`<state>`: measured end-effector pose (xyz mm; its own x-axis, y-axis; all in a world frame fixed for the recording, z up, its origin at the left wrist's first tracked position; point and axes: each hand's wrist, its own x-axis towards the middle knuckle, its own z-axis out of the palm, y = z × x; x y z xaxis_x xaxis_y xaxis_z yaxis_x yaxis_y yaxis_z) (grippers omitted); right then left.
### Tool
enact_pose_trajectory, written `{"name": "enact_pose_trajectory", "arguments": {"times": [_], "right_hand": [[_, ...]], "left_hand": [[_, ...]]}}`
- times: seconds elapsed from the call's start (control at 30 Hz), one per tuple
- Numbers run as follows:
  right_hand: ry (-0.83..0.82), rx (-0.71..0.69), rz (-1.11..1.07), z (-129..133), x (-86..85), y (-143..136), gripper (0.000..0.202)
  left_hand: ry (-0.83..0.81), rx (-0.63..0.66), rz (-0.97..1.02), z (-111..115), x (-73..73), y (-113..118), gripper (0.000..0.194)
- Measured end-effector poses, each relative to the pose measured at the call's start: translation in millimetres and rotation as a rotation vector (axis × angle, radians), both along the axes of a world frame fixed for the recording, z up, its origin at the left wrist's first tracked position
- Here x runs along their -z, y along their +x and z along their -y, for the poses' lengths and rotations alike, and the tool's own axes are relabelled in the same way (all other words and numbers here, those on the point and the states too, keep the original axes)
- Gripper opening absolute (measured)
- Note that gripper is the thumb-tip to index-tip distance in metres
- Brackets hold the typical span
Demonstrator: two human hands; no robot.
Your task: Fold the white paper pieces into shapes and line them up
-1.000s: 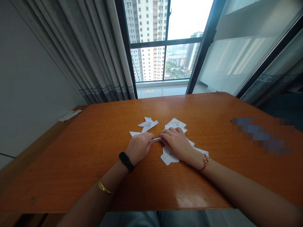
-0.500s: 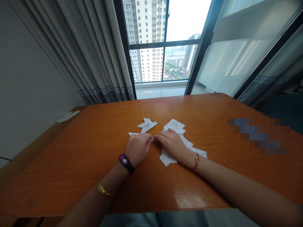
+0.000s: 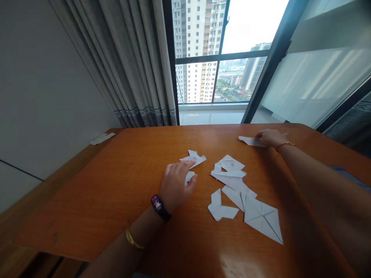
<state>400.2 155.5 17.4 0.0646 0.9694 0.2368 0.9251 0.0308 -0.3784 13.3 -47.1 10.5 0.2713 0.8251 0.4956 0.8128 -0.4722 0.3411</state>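
My left hand (image 3: 178,183) hovers low over the table, thumb and fingers apart, beside a small white folded paper piece (image 3: 189,177) that it partly covers. Just beyond its fingertips lies another folded paper shape (image 3: 196,158). At the far right, my right hand (image 3: 271,138) has its fingers curled on the end of a long folded paper strip (image 3: 251,141). Between the hands are several overlapping folded papers: one with a drawn face (image 3: 231,163), a creased kite-shaped piece (image 3: 262,217) and an L-shaped piece (image 3: 222,208).
Everything rests on a brown wooden table (image 3: 130,173). A bluish flat object (image 3: 350,177) sits at the right, partly behind my right arm. White papers (image 3: 102,138) lie on the ledge at the far left. Grey curtains (image 3: 139,69) and a window (image 3: 218,58) are beyond.
My hands, together on a thin folded paper before, are now apart. The right one has reached far right to a paper strip, uncovering the papers beneath. The view has shifted left.
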Motion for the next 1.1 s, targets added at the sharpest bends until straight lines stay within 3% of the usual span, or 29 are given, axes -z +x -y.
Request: {"name": "enact_pose_trajectory", "arguments": {"times": [0.07, 0.17, 0.23, 0.33, 0.47, 0.6, 0.77, 0.97, 1.1], "right_hand": [[0.000, 0.136, 0.069, 7, 9.7, -6, 0.006], [0.090, 0.247, 0.116, 21, 10.2, -19, 0.033], [0.155, 0.244, 0.104, 35, 3.0, -31, 0.038], [0.102, 0.084, 0.057, 67, -7.4, -57, 0.037], [-0.209, -0.255, 0.083, 130, -7.0, -100, 0.038], [-0.245, -0.255, 0.238, 176, -2.1, -128, 0.047], [-0.157, -0.291, 0.353, 185, -4.4, -137, 0.039], [-0.014, -0.296, 0.339, 188, -6.7, -136, 0.045], [0.044, -0.355, 0.227, 185, -7.4, -129, 0.040]], "left_hand": [[-0.010, 0.004, -0.004, -1, 0.9, -1, 0.033], [-0.020, 0.018, 0.000, 0, 0.9, 0, 0.032], [-0.039, 0.032, 0.002, 0, 0.5, 0, 0.029], [-0.090, 0.017, 0.007, -2, 0.2, -1, 0.022], [-0.160, -0.046, 0.038, -11, 1.4, -9, 0.020], [-0.148, 0.009, 0.144, -18, 3.2, -13, 0.020], [-0.160, 0.122, 0.144, -17, 4.2, -12, 0.022], [-0.171, -0.072, -0.078, -18, 4.7, -17, 0.041], [-0.148, 0.083, 0.019, -15, 3.8, -13, 0.038]]}}
